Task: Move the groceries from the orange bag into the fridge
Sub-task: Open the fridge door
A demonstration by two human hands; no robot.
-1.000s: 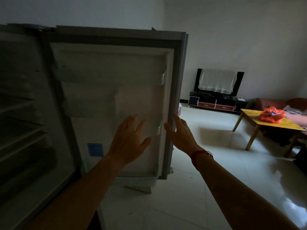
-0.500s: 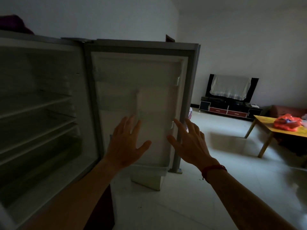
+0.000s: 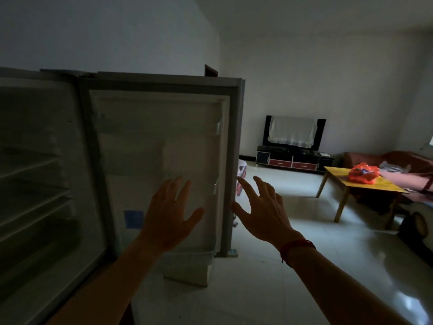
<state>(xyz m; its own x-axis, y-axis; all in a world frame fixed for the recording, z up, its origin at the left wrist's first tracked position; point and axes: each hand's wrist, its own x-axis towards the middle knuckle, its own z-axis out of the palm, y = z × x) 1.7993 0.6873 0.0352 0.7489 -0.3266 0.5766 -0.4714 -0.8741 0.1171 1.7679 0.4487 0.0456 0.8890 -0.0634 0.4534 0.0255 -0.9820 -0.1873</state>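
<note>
The fridge stands open on the left, its dark shelves bare. Its door is swung wide, showing white door racks. My left hand is raised in front of the door's inner side with fingers spread and holds nothing. My right hand hovers just right of the door's outer edge, fingers straight, also holding nothing. A red cord circles my right wrist. The orange bag lies across the room on a yellow table at the right.
Glossy tiled floor stretches between the fridge and the table. A TV stand with a cloth-covered screen is against the far wall. A reddish sofa sits behind the table. A patterned bin stands behind the door edge.
My right hand has come off the door's edge and spread its fingers. The view has shifted, bringing the fridge's interior and the open door more in front of me.
</note>
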